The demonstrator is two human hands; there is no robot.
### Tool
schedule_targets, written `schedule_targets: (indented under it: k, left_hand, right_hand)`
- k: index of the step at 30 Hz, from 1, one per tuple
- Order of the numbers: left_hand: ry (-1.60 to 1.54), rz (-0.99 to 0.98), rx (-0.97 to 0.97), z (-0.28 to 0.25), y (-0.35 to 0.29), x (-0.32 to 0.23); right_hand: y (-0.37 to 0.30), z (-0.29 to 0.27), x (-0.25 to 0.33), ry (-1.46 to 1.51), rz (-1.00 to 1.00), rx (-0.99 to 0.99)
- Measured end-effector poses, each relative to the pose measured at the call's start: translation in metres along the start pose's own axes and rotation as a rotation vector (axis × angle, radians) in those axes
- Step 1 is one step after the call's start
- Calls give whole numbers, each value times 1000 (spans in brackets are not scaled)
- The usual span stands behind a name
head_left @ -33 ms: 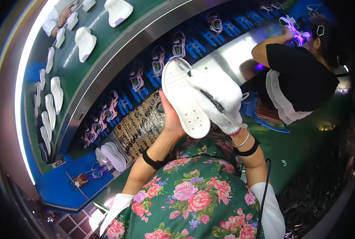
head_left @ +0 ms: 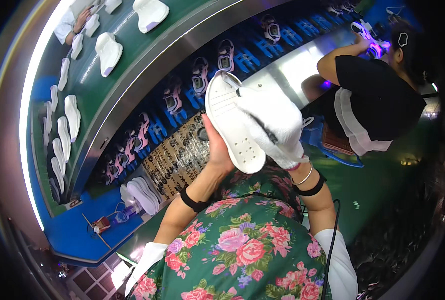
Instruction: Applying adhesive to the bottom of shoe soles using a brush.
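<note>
A pale white shoe sole (head_left: 232,127) is held up in front of my body, its face with ridges and small holes toward me. My bare left hand (head_left: 219,148) grips it by its left edge and from behind, the fingers mostly hidden. On my right hand (head_left: 277,120) is a white knitted glove, closed round a slim brush-like tool (head_left: 233,83). The tool's tip is at the rim of the sole's upper end; whether it touches cannot be made out. A dark length of handle shows along the glove.
Several white soles (head_left: 108,54) lie on the green conveyor at left. Sandals (head_left: 200,76) stand in a row on a blue rack behind my hands. A taped carton (head_left: 175,155) and stacked soles (head_left: 143,196) are beside the blue table (head_left: 77,235). A co-worker (head_left: 377,95) sits at right.
The sole and both my hands have shifted very slightly in the picture. My grips look the same.
</note>
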State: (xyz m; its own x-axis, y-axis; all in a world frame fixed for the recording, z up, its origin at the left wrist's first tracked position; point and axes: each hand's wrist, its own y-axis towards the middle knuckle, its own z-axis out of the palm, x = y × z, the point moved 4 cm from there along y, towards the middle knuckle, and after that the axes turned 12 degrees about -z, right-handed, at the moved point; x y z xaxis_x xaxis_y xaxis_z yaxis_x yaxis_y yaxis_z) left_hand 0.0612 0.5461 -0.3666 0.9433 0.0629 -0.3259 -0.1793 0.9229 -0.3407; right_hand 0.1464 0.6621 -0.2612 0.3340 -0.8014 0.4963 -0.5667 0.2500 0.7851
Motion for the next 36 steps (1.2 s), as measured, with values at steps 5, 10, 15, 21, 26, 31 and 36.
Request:
schedule_targets:
  k: [5, 10, 15, 21, 26, 31, 36]
  left_hand:
    - [160, 7, -154, 6, -6, -3]
    - [-22, -49, 150, -6, -2, -8]
    - [96, -60, -129, -17, -2, -12]
    - [118, 36, -246, -10, 2, -24]
    - [86, -47, 8, -12, 9, -27]
    - [337, 86, -59, -13, 20, -40]
    - [156, 26, -31, -21, 22, -43]
  right_hand:
    - [-17, 18, 25, -40, 42, 74]
    - [-20, 12, -1, 126, 168, -98]
    - [-29, 23, 15, 39, -106, 108]
    - [-26, 1, 0, 127, 19, -17]
    - [-33, 13, 18, 303, -4, 92]
    - [-41, 4, 6, 149, -2, 65]
    - [-53, 15, 10, 366, 24, 84]
